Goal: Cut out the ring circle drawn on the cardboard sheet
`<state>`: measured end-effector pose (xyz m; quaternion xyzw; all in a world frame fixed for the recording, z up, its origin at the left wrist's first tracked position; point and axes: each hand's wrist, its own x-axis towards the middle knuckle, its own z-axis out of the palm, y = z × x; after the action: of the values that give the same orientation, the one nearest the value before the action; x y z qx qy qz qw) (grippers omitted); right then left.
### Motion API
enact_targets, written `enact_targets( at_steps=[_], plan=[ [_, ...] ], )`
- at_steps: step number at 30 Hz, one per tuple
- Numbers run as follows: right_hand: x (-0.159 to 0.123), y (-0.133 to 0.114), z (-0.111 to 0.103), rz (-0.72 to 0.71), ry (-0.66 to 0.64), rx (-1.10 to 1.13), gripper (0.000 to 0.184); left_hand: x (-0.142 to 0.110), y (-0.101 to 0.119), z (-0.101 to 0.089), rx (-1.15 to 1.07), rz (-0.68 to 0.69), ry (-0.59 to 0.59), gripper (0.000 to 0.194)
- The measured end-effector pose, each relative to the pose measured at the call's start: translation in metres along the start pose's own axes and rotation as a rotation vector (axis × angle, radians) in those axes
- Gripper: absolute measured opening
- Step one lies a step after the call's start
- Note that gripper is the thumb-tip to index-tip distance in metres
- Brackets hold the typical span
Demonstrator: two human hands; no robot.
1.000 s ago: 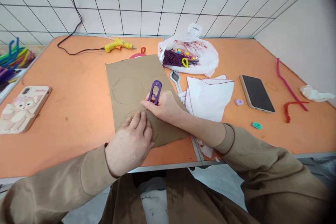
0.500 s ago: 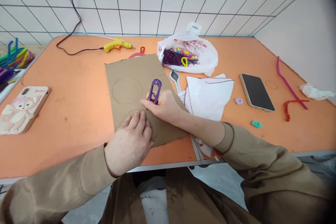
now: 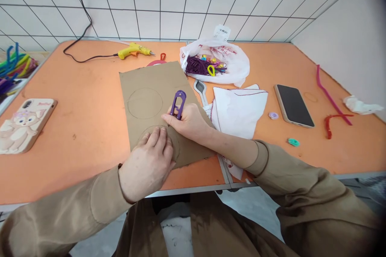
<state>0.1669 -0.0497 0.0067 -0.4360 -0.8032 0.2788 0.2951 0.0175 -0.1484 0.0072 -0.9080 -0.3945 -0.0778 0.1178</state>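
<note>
My left hand [image 3: 148, 164] lies palm down on a brown cardboard sheet [image 3: 152, 76], fingers stretched over the lower of two drawn circles. Closed around a small purple tool [image 3: 180, 99] with a hollow, rounded frame is my right hand [image 3: 191, 122]. Its working end points down at the cardboard, near the top edge of the lower circle, just beyond my left fingertips. My fist hides most of that end, so I cannot make out the tool's exact kind. The upper drawn circle [image 3: 145, 103] shows fully.
Behind the cardboard are a yellow glue gun [image 3: 132, 50] and a white plastic bag [image 3: 238, 64] of purple cord and trinkets. White cloth [image 3: 238, 108] lies to the right, past it a phone [image 3: 294, 105] and pipe cleaners [image 3: 330, 92]. A cased phone [image 3: 27, 126] rests at left.
Both hands hold nearly the same place on the cardboard, the purple tool still in my right. The whole view has shifted very slightly.
</note>
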Motion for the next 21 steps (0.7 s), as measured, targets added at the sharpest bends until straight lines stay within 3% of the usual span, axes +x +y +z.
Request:
enact_targets(
  at_steps=[12, 21],
  plan=[
    [0.01, -0.003, 0.005, 0.006, -0.087, -0.079, 0.035, 0.002, -0.002, -0.002, -0.029, 0.011, -0.014, 0.038],
    [0.004, -0.006, -0.006, 0.086, 0.001, 0.004, 0.035, 0.001, -0.001, -0.001, -0.007, 0.005, 0.001, 0.043]
  ],
)
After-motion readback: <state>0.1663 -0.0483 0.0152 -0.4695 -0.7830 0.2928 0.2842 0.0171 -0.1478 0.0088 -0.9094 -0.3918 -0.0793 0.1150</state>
